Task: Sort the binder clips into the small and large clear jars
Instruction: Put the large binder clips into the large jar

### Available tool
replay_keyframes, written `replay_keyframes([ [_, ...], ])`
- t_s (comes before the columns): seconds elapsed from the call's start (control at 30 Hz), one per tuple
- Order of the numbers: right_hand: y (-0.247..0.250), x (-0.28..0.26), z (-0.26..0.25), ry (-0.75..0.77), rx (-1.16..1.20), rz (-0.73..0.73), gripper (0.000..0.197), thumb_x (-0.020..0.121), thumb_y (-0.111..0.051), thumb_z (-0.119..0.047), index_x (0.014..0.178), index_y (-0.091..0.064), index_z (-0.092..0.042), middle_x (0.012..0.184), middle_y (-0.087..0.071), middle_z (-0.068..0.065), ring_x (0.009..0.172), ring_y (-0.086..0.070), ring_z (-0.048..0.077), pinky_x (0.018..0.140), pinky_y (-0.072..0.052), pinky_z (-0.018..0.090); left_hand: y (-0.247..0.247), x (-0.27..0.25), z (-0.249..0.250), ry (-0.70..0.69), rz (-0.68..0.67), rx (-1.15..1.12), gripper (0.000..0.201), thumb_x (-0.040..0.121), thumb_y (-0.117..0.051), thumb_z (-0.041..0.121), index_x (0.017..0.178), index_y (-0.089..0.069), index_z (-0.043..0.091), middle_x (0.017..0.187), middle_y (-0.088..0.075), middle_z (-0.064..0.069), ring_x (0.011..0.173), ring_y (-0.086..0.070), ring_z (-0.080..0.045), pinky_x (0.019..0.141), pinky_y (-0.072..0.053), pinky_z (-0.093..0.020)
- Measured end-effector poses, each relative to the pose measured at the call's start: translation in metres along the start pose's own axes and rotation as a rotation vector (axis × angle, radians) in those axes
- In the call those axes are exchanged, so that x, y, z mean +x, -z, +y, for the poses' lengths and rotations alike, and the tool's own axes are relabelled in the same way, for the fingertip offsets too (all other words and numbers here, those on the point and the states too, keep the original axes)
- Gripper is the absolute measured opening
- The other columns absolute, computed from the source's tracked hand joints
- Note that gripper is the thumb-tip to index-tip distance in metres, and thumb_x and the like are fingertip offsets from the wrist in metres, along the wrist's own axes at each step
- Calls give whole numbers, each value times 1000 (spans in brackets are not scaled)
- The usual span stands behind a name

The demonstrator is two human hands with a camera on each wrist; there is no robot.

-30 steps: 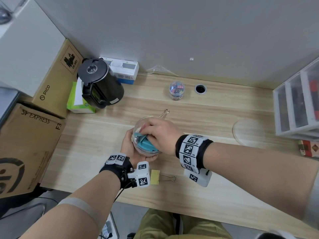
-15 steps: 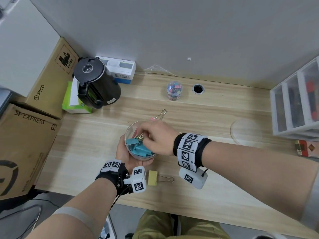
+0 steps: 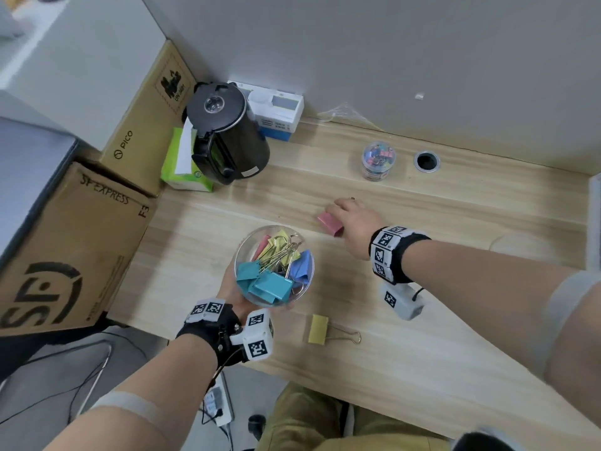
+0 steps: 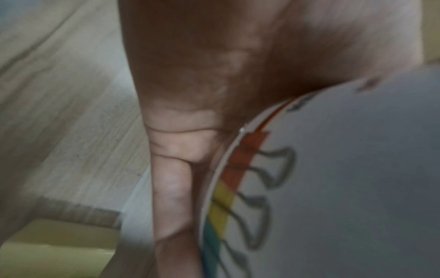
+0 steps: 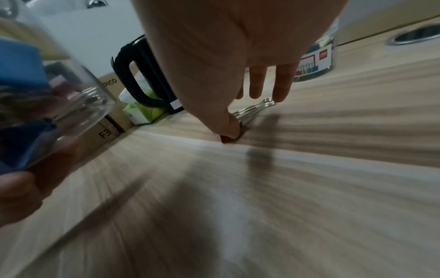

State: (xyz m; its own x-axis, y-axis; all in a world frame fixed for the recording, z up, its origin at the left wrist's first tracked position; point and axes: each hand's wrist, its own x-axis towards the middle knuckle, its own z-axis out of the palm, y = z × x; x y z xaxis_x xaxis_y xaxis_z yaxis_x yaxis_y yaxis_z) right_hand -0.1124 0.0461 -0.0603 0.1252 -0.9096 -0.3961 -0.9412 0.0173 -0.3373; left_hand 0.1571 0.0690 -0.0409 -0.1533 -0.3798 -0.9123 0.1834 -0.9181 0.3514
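My left hand (image 3: pixel 229 289) grips the large clear jar (image 3: pixel 241 252) from below and holds it tilted above the table's near edge; in the left wrist view my fingers (image 4: pixel 171 188) lie along its labelled wall (image 4: pixel 333 169). Several large clips, teal, yellow, pink and blue, fill it. My right hand (image 3: pixel 353 214) reaches down onto a pink binder clip (image 3: pixel 329 222) lying on the table. The thumb (image 5: pixel 229 125) touches the clip's body (image 5: pixel 226 139), and the straight fingers hover over its wire handles (image 5: pixel 256 109). A yellow binder clip (image 3: pixel 318 328) lies near the front edge. The small jar (image 3: pixel 378 161) of little clips stands at the back.
A black kettle (image 3: pixel 227 131), a green tissue pack (image 3: pixel 180 164) and a white box (image 3: pixel 276 110) crowd the back left. Cardboard boxes (image 3: pixel 74 242) flank the table's left side. A clear lid (image 3: pixel 517 247) and a drawer unit (image 3: pixel 595 222) are on the right, a cable hole (image 3: pixel 426 161) at the back.
My right hand has left the large jar and moved right and back to the pink clip. The jar in my left hand has tilted toward me.
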Motion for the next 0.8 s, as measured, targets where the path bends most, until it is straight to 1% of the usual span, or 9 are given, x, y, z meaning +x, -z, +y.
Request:
replay_keyframes([
  [0.07,-4,4,-1,26,-62,-45,79,78,-52,0,148,-30,-28,156,-28,0,141,-25,28,105,-38,47,-5,-4,4,82,-216,30,78,81,-61,69,119,-70,2,113,-71,-29,95,-73,-45,80,-54,-48],
  [0.13,-8,6,-2,50,-121,-49,76,81,-52,-3,148,-30,-31,153,-33,-1,137,-28,29,102,-39,48,-8,-7,7,124,-282,28,93,67,-71,69,131,-63,2,128,-65,-30,107,-68,-47,81,-55,-47],
  [0.27,-11,12,1,8,-261,36,57,82,-66,-26,135,-44,-28,130,-53,2,118,-44,27,91,-36,42,-13,1,8,140,-337,-2,94,74,-66,72,139,-60,5,134,-62,-28,114,-64,-48,84,-53,-47],
  [0.4,-6,8,7,-74,-191,14,42,83,-64,-44,115,-50,-20,110,-62,3,101,-58,28,83,-42,39,-18,7,8,148,-354,-51,100,77,-66,74,148,-51,5,142,-56,-28,122,-57,-49,83,-56,-47],
  [0.47,1,-2,13,-122,-74,81,44,80,-64,-50,108,-51,-19,102,-65,1,91,-62,26,74,-47,35,-24,8,8,121,-347,-57,97,75,-68,72,144,-56,5,138,-60,-27,119,-60,-46,82,-57,-47],
  [0.53,14,-12,16,-203,136,182,45,77,-65,-56,103,-51,-22,92,-65,-4,82,-62,22,65,-46,31,-32,8,11,89,-332,-80,90,80,-60,73,139,-60,4,131,-65,-25,108,-67,-44,82,-56,-46],
  [0.6,33,-20,12,-257,359,288,49,75,-65,-62,104,-50,-26,82,-58,-12,75,-60,16,62,-44,29,-38,11,11,78,-308,-142,86,86,-52,72,136,-60,3,128,-67,-25,101,-71,-44,81,-58,-46],
  [0.7,66,-32,-7,-163,571,408,57,71,-70,-57,113,-45,-27,79,-57,-9,71,-58,15,62,-48,33,-51,12,13,51,-278,-174,86,86,-53,69,139,-58,1,131,-66,-27,100,-71,-44,81,-59,-48],
  [0.8,85,-47,-36,32,500,404,50,72,-67,-60,102,-42,-29,76,-55,-8,65,-54,15,58,-48,35,-66,12,15,45,-283,-175,87,81,-58,66,138,-58,0,131,-66,-26,99,-71,-44,83,-58,-49],
])
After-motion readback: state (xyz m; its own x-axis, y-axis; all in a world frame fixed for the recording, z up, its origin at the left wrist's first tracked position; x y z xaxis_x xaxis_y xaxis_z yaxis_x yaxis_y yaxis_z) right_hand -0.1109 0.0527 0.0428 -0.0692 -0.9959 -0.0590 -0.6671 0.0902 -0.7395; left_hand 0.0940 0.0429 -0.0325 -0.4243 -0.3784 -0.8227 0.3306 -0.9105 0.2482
